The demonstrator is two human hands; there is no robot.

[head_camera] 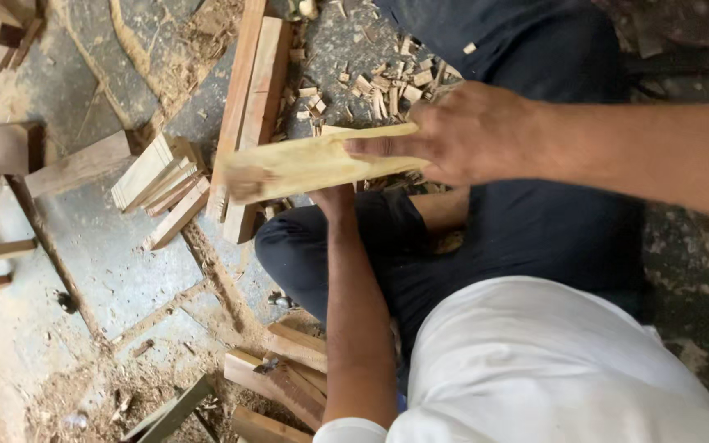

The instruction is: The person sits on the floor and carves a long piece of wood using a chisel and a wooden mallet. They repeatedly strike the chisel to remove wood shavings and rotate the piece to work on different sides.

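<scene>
Holding a pale wooden plank (313, 166) level above my knee, my right hand (461, 135) is clamped round its near end; my left hand (336, 197) sits beneath, grip hidden. I judge I'm checking it, so next needs a steady turn over the wood chips (379, 86).

Wood piece (313, 164) held above floor (116, 254), right hand (461, 131) on its right end, left hand (334, 197) beneath. Long planks (252, 90) behind it; stacked slats (162, 176) left; chips (383, 86) above; offcuts (285, 381) below.
</scene>
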